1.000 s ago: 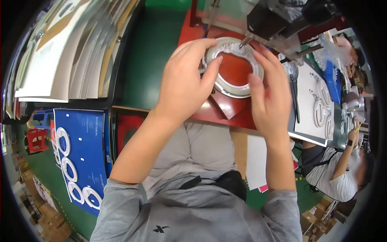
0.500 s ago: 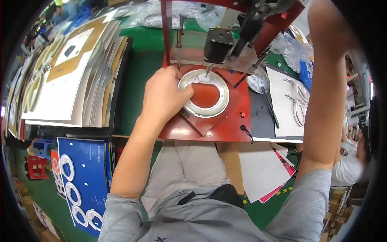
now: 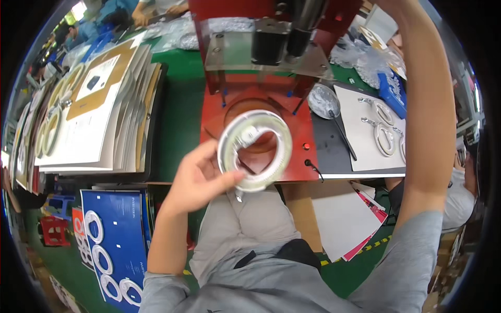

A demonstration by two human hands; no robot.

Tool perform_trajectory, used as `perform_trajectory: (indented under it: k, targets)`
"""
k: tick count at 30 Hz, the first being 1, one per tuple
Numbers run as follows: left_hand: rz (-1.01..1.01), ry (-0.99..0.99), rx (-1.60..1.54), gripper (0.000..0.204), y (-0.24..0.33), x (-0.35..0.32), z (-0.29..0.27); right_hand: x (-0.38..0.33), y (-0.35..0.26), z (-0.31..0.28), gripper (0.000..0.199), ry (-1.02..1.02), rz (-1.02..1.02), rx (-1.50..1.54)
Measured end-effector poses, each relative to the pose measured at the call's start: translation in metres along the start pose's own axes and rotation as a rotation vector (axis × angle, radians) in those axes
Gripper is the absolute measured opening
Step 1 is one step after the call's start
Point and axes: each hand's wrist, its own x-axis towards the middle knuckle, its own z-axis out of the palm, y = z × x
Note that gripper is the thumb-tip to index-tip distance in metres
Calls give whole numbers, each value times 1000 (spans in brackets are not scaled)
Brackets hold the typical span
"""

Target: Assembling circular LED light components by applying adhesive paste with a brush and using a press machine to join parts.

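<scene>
A white, clear-rimmed ring, like a ring light, is tilted up off the machine in my left hand. My thumb lies on its lower left edge, with fingers behind it. Beyond the ring stands a red bench press with a round brown recess in its base. Above that are a clear plate and a black motor block. My right forearm reaches up past the press's right side. Only the edge of my right hand shows at the top, its fingers cut off.
Stacked cards with rings stand at left. On the right lie a metal dish, a black-handled tool and a white sheet with ring parts. A blue board with white rings is below left. Co-workers' hands are at the back.
My left hand has lifted the ring out of the press base and drawn it toward me, tilting it. My right hand has moved up toward the top edge.
</scene>
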Motion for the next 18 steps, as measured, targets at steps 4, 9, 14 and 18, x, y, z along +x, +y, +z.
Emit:
perform_trajectory:
  k: [4, 9, 14, 18]
  targets:
    - [206, -46, 380, 36, -13, -30, 3, -86, 21, -17, 24, 362, -143, -228]
    - [206, -29, 151, 39, -34, -41, 14, -244, 49, 23, 37, -216, 119, 30]
    - [-81, -52, -185, 45, -54, -42, 42, -341, 50, 63, 50, -339, 602, 677]
    - [-188, -239, -224, 44, -65, -29, 76, -368, 76, 35, 33, 1, 768, 820]
